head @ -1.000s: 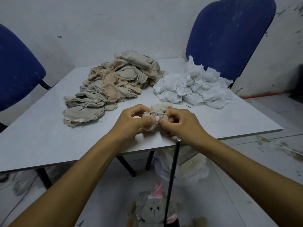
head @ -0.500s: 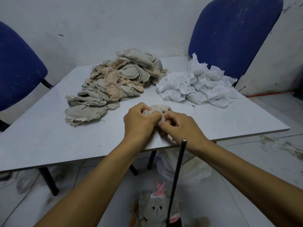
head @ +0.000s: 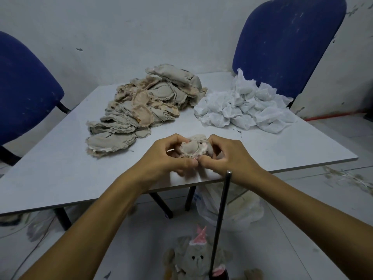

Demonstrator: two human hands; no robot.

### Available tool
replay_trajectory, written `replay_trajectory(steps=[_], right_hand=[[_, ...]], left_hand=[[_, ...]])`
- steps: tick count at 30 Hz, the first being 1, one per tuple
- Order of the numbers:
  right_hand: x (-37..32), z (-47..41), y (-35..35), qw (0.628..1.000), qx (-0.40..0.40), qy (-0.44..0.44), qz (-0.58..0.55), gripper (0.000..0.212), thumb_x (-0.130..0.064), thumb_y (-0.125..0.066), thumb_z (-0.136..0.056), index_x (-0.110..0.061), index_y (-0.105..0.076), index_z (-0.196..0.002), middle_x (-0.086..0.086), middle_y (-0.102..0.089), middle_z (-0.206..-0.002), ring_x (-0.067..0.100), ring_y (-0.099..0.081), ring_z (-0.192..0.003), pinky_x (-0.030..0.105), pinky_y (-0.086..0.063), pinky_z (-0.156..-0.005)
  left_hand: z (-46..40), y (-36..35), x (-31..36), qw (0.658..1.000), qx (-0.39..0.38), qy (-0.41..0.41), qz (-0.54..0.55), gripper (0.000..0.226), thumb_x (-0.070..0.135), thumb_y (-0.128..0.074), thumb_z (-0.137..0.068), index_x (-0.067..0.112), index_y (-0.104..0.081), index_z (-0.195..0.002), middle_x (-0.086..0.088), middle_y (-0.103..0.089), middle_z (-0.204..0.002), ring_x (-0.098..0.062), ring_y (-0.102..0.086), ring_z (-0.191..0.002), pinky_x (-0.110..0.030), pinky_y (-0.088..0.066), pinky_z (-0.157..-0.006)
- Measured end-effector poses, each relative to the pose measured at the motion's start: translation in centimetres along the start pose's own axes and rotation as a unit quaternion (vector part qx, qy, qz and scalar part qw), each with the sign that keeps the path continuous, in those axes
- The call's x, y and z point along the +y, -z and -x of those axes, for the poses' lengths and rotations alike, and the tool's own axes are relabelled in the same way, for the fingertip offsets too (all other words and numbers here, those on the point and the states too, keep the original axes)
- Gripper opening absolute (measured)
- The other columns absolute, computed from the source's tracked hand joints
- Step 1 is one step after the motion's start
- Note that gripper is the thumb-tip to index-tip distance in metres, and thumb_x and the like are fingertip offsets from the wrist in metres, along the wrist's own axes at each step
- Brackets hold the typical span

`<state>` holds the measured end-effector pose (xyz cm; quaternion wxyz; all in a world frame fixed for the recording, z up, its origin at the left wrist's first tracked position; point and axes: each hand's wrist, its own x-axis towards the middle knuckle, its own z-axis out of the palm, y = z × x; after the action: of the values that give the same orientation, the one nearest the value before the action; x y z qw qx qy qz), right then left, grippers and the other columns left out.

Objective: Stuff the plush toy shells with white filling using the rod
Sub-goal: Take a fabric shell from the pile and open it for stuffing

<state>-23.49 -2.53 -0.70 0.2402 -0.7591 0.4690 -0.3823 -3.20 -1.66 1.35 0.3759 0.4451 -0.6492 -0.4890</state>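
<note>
Above the near edge of the table (head: 60, 174), both forearms reach forward and meet. The left hand (head: 167, 156) and right hand (head: 228, 156) curl around a small plush shell (head: 193, 147), thumbs pinching its lower seam. The rod (head: 220, 219) stands upright below the table edge, just beside the right wrist.
</note>
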Motion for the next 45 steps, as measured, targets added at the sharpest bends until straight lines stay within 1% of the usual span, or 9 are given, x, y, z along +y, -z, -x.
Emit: replay_trajectory(steps=[5,12,16,19,22,26,36,43,45], right_hand=[[-1.0,-0.3,-0.7,0.999,-0.014,-0.021,0.035,0.036,-0.054,-0.052,-0.081,-0.018,-0.051,-0.077,-0.004,-0.055,-0.066,0.015,-0.05,-0.065,0.042,-0.043,-0.061],[-0.2,-0.5,-0.6,0.997,0.05,-0.055,-0.013,0.023,-0.029,-0.073,-0.076,-0.016,-0.055,-0.068,-0.002,-0.054,-0.056,0.006,-0.046,-0.052,0.03,-0.044,-0.052],[0.2,-0.4,-0.9,0.995,0.082,-0.058,0.008,0.025,-0.027,-0.073,-0.076,-0.015,-0.054,-0.066,-0.006,-0.052,-0.054,0.005,-0.045,-0.052,0.018,-0.037,-0.05],[0.3,-0.4,-1.0,0.995,0.077,-0.049,0.035,0.026,-0.03,-0.071,-0.08,-0.017,-0.053,-0.067,-0.005,-0.052,-0.055,0.007,-0.047,-0.056,0.019,-0.037,-0.051],[0.3,-0.1,-0.4,0.998,0.015,-0.056,-0.026,0.023,-0.036,-0.063,-0.088,-0.015,-0.062,-0.079,0.005,-0.065,-0.068,0.019,-0.061,-0.065,0.039,-0.054,-0.061],[0.4,-0.3,-0.5,0.999,0.032,-0.028,0.033,0.026,-0.036,-0.06,-0.093,-0.014,-0.063,-0.079,0.003,-0.064,-0.065,0.017,-0.06,-0.063,0.039,-0.05,-0.065],[0.5,-1.2,-0.5,0.99,0.073,-0.11,-0.044,0.023,-0.023,-0.063,-0.088,-0.014,-0.061,-0.067,0.003,-0.069,-0.06,0.014,-0.07,-0.055,0.029,-0.054,-0.059],[-0.3,-0.9,0.1,0.98,-0.029,-0.11,-0.165,0.025,-0.028,-0.064,-0.091,-0.005,-0.063,-0.081,0.007,-0.064,-0.065,0.021,-0.062,-0.06,0.051,-0.056,-0.067],[-0.4,-0.5,0.3,0.976,-0.049,-0.101,-0.185,0.027,-0.035,-0.06,-0.09,-0.009,-0.064,-0.083,0.002,-0.062,-0.066,0.019,-0.06,-0.062,0.045,-0.052,-0.065]], left_hand=[[-0.2,-1.1,-0.5,0.995,0.1,-0.023,-0.022,0.02,0.014,-0.078,-0.071,0.008,-0.063,-0.084,-0.018,-0.059,-0.076,-0.021,-0.06,-0.055,-0.033,-0.051,-0.052],[-1.2,-1.8,0.0,0.995,0.097,0.02,0.004,0.021,0.024,-0.079,-0.075,0.011,-0.064,-0.084,-0.032,-0.063,-0.087,-0.029,-0.062,-0.066,-0.032,-0.049,-0.052],[-2.1,-3.1,-0.2,0.986,0.162,0.018,-0.021,0.024,0.022,-0.084,-0.07,0.016,-0.061,-0.074,-0.01,-0.06,-0.061,-0.028,-0.061,-0.057,-0.031,-0.045,-0.048],[-2.4,-3.6,-0.3,0.975,0.211,0.023,-0.071,0.023,0.035,-0.076,-0.057,0.025,-0.056,-0.062,0.001,-0.055,-0.055,-0.025,-0.059,-0.058,-0.037,-0.046,-0.05],[-2.4,-3.8,-0.4,0.966,0.244,0.021,-0.087,0.028,0.038,-0.076,-0.054,0.024,-0.051,-0.059,0.0,-0.052,-0.055,-0.024,-0.054,-0.059,-0.049,-0.05,-0.056],[-2.5,-4.1,-0.3,0.958,0.271,0.02,-0.089,0.027,0.039,-0.072,-0.054,0.024,-0.05,-0.057,0.002,-0.053,-0.053,-0.024,-0.054,-0.058,-0.04,-0.044,-0.055],[-1.0,-3.2,0.3,0.994,0.098,0.012,0.051,0.016,0.006,-0.058,-0.093,0.01,-0.058,-0.078,-0.009,-0.06,-0.067,-0.02,-0.053,-0.054,-0.026,-0.036,-0.047],[-1.6,-3.0,0.1,0.983,0.169,0.017,0.063,0.025,-0.002,-0.068,-0.085,0.011,-0.055,-0.068,-0.008,-0.05,-0.057,-0.011,-0.042,-0.037,-0.018,-0.034,-0.036],[-1.8,-3.5,0.0,0.978,0.207,0.01,0.034,0.023,0.009,-0.074,-0.076,0.015,-0.055,-0.064,-0.002,-0.05,-0.053,-0.01,-0.042,-0.04,-0.021,-0.034,-0.042]])
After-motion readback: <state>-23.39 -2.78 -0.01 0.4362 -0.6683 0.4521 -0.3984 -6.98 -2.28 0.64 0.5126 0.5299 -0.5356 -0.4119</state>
